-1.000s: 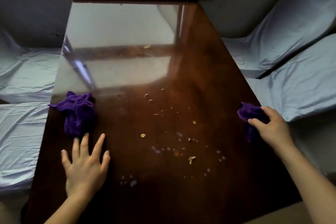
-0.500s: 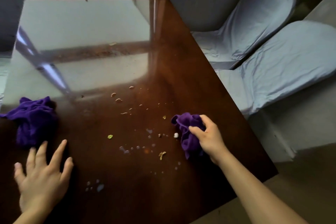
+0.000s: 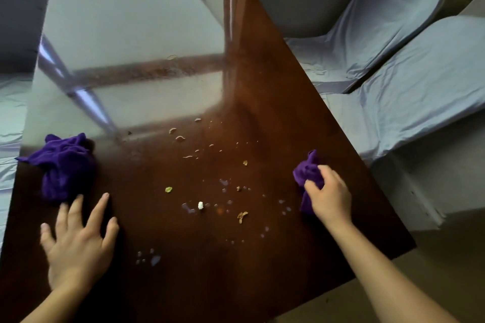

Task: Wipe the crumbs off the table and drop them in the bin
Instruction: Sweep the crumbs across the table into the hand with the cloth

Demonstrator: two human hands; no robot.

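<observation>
A bunched purple cloth (image 3: 307,178) is gripped in the closed right hand (image 3: 330,196) at the right of the frame, pressed on the dark glossy table (image 3: 275,86). The left hand (image 3: 78,241) is laid flat at lower left, fingers spread and holding nothing — just below a second purple cloth (image 3: 63,165). Crumbs (image 3: 210,186) are scattered between the hands, mid-frame. White-covered chairs (image 3: 406,73) are seen at the upper right.

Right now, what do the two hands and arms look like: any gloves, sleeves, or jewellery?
Both are bare. The left hand and right hand show no gloves, rings or watch, and both forearms are uncovered as far as the frame shows, with no sleeve in view.
</observation>
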